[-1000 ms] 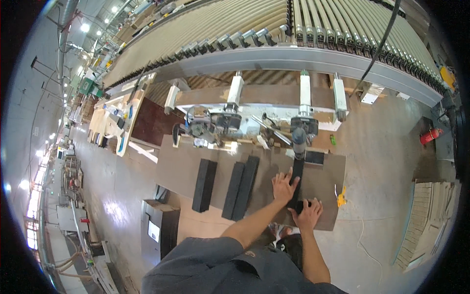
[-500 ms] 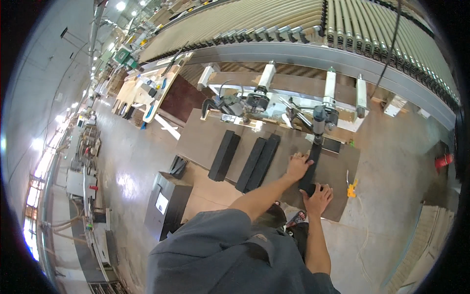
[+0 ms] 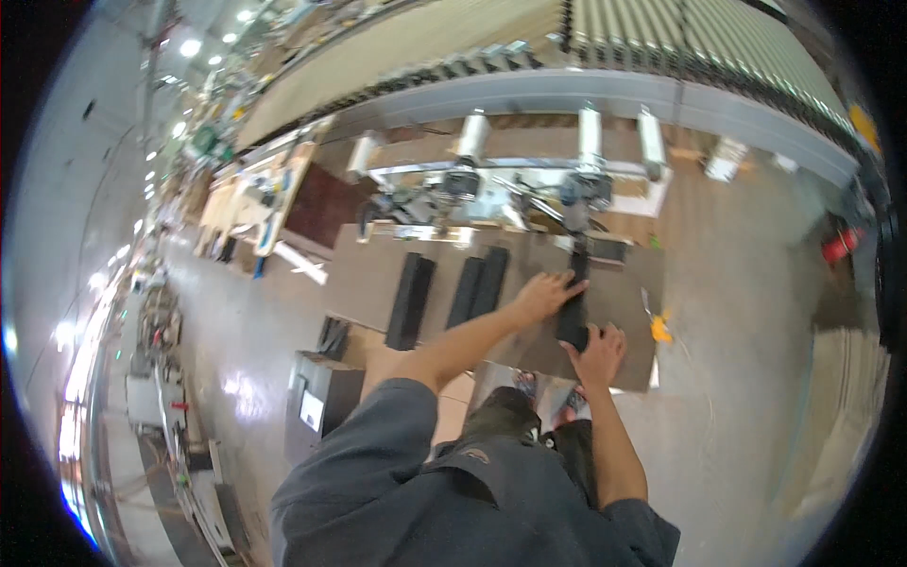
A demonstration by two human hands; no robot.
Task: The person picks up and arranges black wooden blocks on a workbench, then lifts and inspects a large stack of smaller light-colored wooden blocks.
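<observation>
A long black bar (image 3: pixel 573 307) lies lengthwise on a brown board (image 3: pixel 359 274), its far end under a dark upright tool head (image 3: pixel 575 213). From the left, my left hand (image 3: pixel 548 295) holds the bar near its middle, fingers reaching onto it. My right hand (image 3: pixel 598 357) grips the near end with the thumb against it and the fingers on the right side. To the left rest a pair of black bars (image 3: pixel 477 286) side by side and another black bar or bars (image 3: pixel 410 300). Motion blur hides the exact finger contact.
Behind the board, white arms (image 3: pixel 590 142) extend from a long grey machine rail (image 3: pixel 416 99). A yellow object (image 3: pixel 660 328) with a cord is at the board's right edge. A dark box (image 3: pixel 326 392) stands at the near left. Stacked sheets (image 3: pixel 831 406) are at right.
My view has swung, so the scene sits further left and is blurred. Both hands stay on the same black bar, with no clear shift along it.
</observation>
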